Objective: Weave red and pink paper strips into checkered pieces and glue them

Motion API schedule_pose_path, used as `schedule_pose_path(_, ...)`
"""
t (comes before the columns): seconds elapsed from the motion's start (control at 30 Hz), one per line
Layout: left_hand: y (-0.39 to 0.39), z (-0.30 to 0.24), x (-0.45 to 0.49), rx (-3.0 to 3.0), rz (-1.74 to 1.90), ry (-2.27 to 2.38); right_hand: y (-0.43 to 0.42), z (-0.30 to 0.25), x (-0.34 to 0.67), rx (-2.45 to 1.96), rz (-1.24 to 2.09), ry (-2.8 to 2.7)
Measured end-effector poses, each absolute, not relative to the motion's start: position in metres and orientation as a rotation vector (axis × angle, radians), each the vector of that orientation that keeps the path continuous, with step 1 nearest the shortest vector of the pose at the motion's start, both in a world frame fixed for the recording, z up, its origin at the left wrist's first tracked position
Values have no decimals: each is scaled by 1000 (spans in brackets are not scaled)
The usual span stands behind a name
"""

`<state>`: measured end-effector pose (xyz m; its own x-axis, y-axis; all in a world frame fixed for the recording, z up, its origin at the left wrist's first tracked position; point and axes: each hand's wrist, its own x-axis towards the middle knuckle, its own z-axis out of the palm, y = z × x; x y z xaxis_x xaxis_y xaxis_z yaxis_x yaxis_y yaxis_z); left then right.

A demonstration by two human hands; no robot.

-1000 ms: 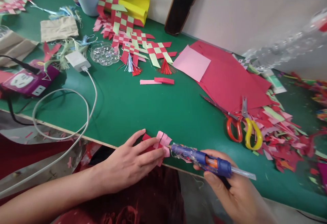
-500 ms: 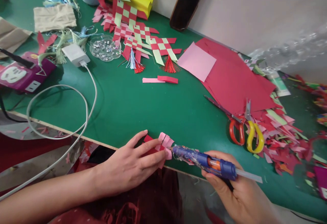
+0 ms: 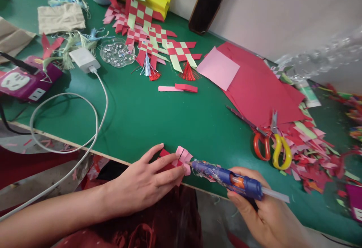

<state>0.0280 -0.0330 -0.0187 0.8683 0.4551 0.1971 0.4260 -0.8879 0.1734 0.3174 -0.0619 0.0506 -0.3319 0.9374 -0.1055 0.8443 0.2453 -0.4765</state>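
Near the table's front edge, my left hand (image 3: 151,176) holds a small red and pink woven paper piece (image 3: 183,155). Its fingers lie over the paper, partly spread, and my thumb is hidden. My right hand (image 3: 261,206) is wrapped around a blue hot glue gun (image 3: 223,177), with a clear glue stick (image 3: 275,194) coming out of its back end. The gun's nozzle is right at the pink strips beside my left fingertips; whether it touches them I cannot tell. Fine glue strings cling to the gun's front.
Red and yellow scissors (image 3: 281,152) lie right, beside paper scraps (image 3: 313,157) and red sheets (image 3: 254,82). Paper strips (image 3: 178,88) lie mid-table. Woven paper fish (image 3: 181,52) with tassels and a dish of googly eyes (image 3: 117,53) are behind. A white cable (image 3: 97,123) loops left.
My right hand and the glue gun have shifted very slightly to the right. The left hand and the woven paper stay in place.
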Motion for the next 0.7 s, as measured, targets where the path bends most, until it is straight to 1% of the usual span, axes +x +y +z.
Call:
schedule_pose_path(0.3,-34,-19,28,2903,388,693,-60,49,318,-1673,679,-2276)
schedule_pose_path(0.4,-35,-20,28,2903,392,701,-64,48,323,-1681,609,-2241)
schedule_pose_path(0.57,-36,-20,28,2899,426,759,-77,45,329,-1738,525,-1924)
schedule_pose_path(0.63,-36,-20,28,2895,436,746,-80,41,333,-1783,338,-1822)
schedule_pose_path(0.7,-36,-21,28,2892,436,739,-80,34,338,-1812,51,-1885)
